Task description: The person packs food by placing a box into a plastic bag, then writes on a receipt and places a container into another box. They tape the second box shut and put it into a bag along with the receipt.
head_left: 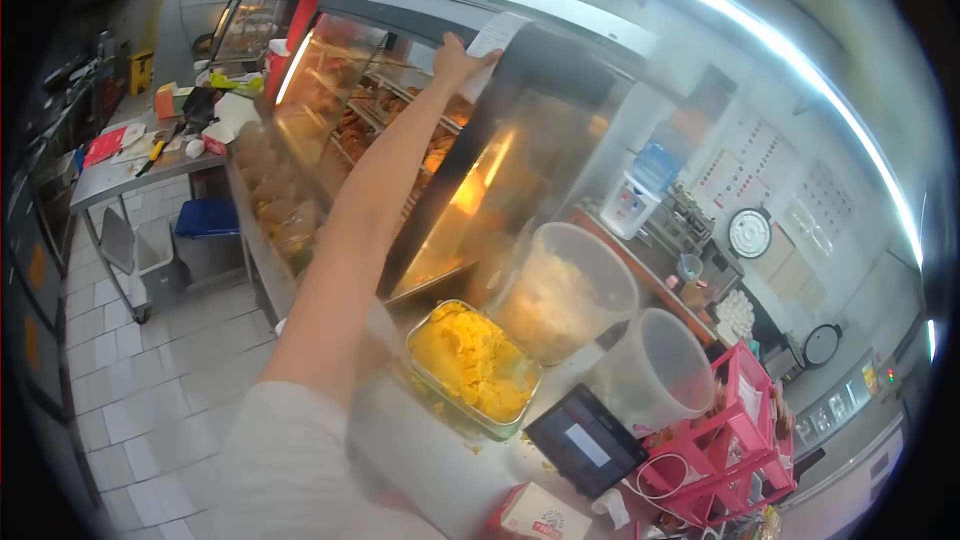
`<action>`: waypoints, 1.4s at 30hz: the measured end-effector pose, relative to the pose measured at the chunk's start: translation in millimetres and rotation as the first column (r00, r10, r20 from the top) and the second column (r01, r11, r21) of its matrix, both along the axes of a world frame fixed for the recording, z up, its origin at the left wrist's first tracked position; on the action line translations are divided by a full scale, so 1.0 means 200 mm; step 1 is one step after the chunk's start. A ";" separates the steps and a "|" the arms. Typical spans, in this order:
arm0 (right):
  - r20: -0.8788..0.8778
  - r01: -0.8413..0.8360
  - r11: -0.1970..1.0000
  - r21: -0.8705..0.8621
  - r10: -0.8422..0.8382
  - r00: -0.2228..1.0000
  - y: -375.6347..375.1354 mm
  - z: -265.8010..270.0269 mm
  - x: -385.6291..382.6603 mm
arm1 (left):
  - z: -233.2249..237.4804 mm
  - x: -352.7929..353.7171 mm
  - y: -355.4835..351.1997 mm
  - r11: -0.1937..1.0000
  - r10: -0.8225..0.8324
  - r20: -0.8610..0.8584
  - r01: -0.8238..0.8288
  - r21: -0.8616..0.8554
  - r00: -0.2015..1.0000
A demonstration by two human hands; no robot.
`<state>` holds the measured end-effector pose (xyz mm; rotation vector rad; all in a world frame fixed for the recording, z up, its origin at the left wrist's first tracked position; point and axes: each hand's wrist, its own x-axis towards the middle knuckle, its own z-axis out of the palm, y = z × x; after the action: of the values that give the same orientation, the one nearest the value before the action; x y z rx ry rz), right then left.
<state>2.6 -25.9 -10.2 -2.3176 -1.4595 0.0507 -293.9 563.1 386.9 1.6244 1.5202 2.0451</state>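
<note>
My left hand (461, 62) reaches up to the top front corner of a heated glass display case (520, 170). Its thumb lies across a white paper slip (494, 37) with faint print, and the fingers are partly hidden behind it. Behind the glass, browned fried food (362, 130) sits on lit racks. Below my forearm stands a metal tray of yellow food (470, 360), chunky and piled up. Beside it is a large clear tub (565, 290) with pale contents. My right hand is out of view.
A second clear tub (655, 365), a black tablet (587, 440), pink crates (715, 450) and a white-and-red box (540, 515) crowd the counter. Leftward, a steel table (110, 185) holds assorted items, with a grey bin (155, 245) beneath. A water dispenser (630, 202) stands behind.
</note>
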 end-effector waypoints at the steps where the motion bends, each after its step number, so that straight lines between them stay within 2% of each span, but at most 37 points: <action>1: 0.000 -0.005 1.000 0.022 0.005 1.000 0.03 0.02 -0.01 | -0.05 -0.03 0.00 0.998 -0.054 -0.064 0.051 -0.041 0.996; 2: 0.000 -0.015 0.998 0.060 0.015 1.000 0.09 0.07 -0.02 | -0.08 -0.07 0.01 0.992 -0.108 -0.126 0.098 -0.079 0.986; 4: -0.024 -0.036 0.964 0.264 0.044 0.999 0.19 0.25 -0.07 | -0.23 -0.02 -0.10 0.988 -0.017 -0.202 0.047 0.146 0.979; 5: -0.038 -0.035 0.933 0.358 0.052 0.998 0.22 0.33 -0.10 | -0.30 0.03 -0.27 0.967 -0.162 -0.170 0.190 0.170 0.972; 6: -0.057 -0.019 0.894 0.447 0.050 0.997 0.22 0.39 -0.11 | -0.39 0.08 -0.55 0.837 -0.496 -0.116 0.509 0.199 0.861; 7: -0.087 0.015 0.846 0.534 0.038 0.995 0.21 0.40 -0.12 | -0.48 0.14 -0.87 0.780 -0.595 -0.094 0.602 0.169 0.798; 8: -0.254 0.141 0.914 0.379 -0.044 0.966 0.26 0.29 -0.06 | -0.63 0.21 -1.06 0.730 -0.656 -0.106 0.664 0.163 0.747; 9: -0.593 0.121 0.925 0.361 0.127 0.795 0.34 0.36 -0.14 | -0.80 0.30 -1.26 0.825 -0.565 -0.156 0.552 -0.119 0.810; 10: -0.594 0.051 0.885 0.462 0.266 0.760 0.40 0.32 -0.12 | -0.92 0.35 -1.47 0.703 -0.702 -0.085 0.669 -0.241 0.707; 11: -0.728 0.023 0.844 0.536 0.448 0.519 0.45 0.42 -0.18 | -1.03 0.41 -1.68 0.560 -0.798 0.006 0.747 -0.358 0.602; 12: -0.686 -0.070 0.780 0.622 0.585 0.433 0.51 0.52 -0.21 | -1.17 0.46 -1.81 0.434 -0.864 0.095 0.827 -0.358 0.495; 13: -0.659 -0.031 0.704 0.710 0.679 0.325 0.53 0.59 -0.24 | -1.26 0.51 -1.93 0.296 -0.906 0.192 0.890 -0.348 0.376; 14: -0.626 -0.023 0.718 0.695 0.621 0.472 0.51 0.68 -0.24 | -1.31 0.54 -2.04 0.222 -0.923 0.212 0.893 -0.391 0.322; 16: -0.723 0.073 0.757 0.650 0.585 0.367 0.48 0.83 -0.23 | -1.32 0.58 -2.24 0.126 -0.899 0.311 0.863 -0.490 0.307; 17: -0.753 0.110 0.772 0.626 0.563 0.342 0.44 0.88 -0.21 | -1.37 0.60 -2.31 0.004 -0.860 0.456 0.898 -0.440 0.227; 18: -0.778 0.140 0.784 0.605 0.544 0.315 0.38 0.91 -0.18 | -1.40 0.61 -2.39 -0.054 -0.855 0.479 0.886 -0.461 0.197; 19: -0.791 0.181 0.787 0.590 0.518 0.326 0.32 0.91 -0.16 | -1.39 0.63 -2.45 -0.040 -0.862 0.473 0.908 -0.418 0.180; 20: -0.775 0.205 0.754 0.624 0.561 0.292 0.27 0.91 -0.15 | -1.39 0.64 -2.49 -0.016 -0.873 0.459 0.929 -0.371 0.168; 21: -0.757 0.225 0.724 0.652 0.602 0.256 0.21 0.90 -0.14 | -1.39 0.63 -2.52 -0.145 -0.848 0.518 0.890 -0.431 0.113; 25: -0.774 0.290 0.718 0.633 0.589 0.234 0.05 0.88 -0.08 | -1.40 0.72 -2.62 -0.203 -0.881 0.473 0.885 -0.418 0.022; 27: -0.775 0.329 0.703 0.631 0.591 0.226 -0.01 0.88 -0.04 | -1.41 0.76 -2.67 -0.161 -0.941 0.338 0.871 -0.464 0.006; 30: -0.750 0.336 0.670 0.662 0.603 0.273 -0.09 0.87 0.00 | -1.38 0.81 -2.71 -0.170 -0.959 0.279 0.883 -0.437 -0.046; 33: -0.758 0.354 0.670 0.652 0.565 0.328 -0.15 0.90 0.00 | -1.39 0.82 -2.73 -0.256 -0.936 0.343 0.825 -0.504 -0.081; 40: -0.729 0.397 0.612 0.684 0.594 0.341 -0.21 0.90 0.01 | -1.39 0.87 -2.78 -0.239 -0.943 0.322 0.836 -0.494 -0.080; 42: -0.740 0.409 0.619 0.670 0.599 0.306 -0.22 0.88 0.02 | -1.39 0.88 -2.78 -0.270 -0.935 0.341 0.820 -0.505 -0.097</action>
<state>7.1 -70.1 166.2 -0.9314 -0.6559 0.6145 -118.8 6.5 109.0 1.6669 0.2708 0.3514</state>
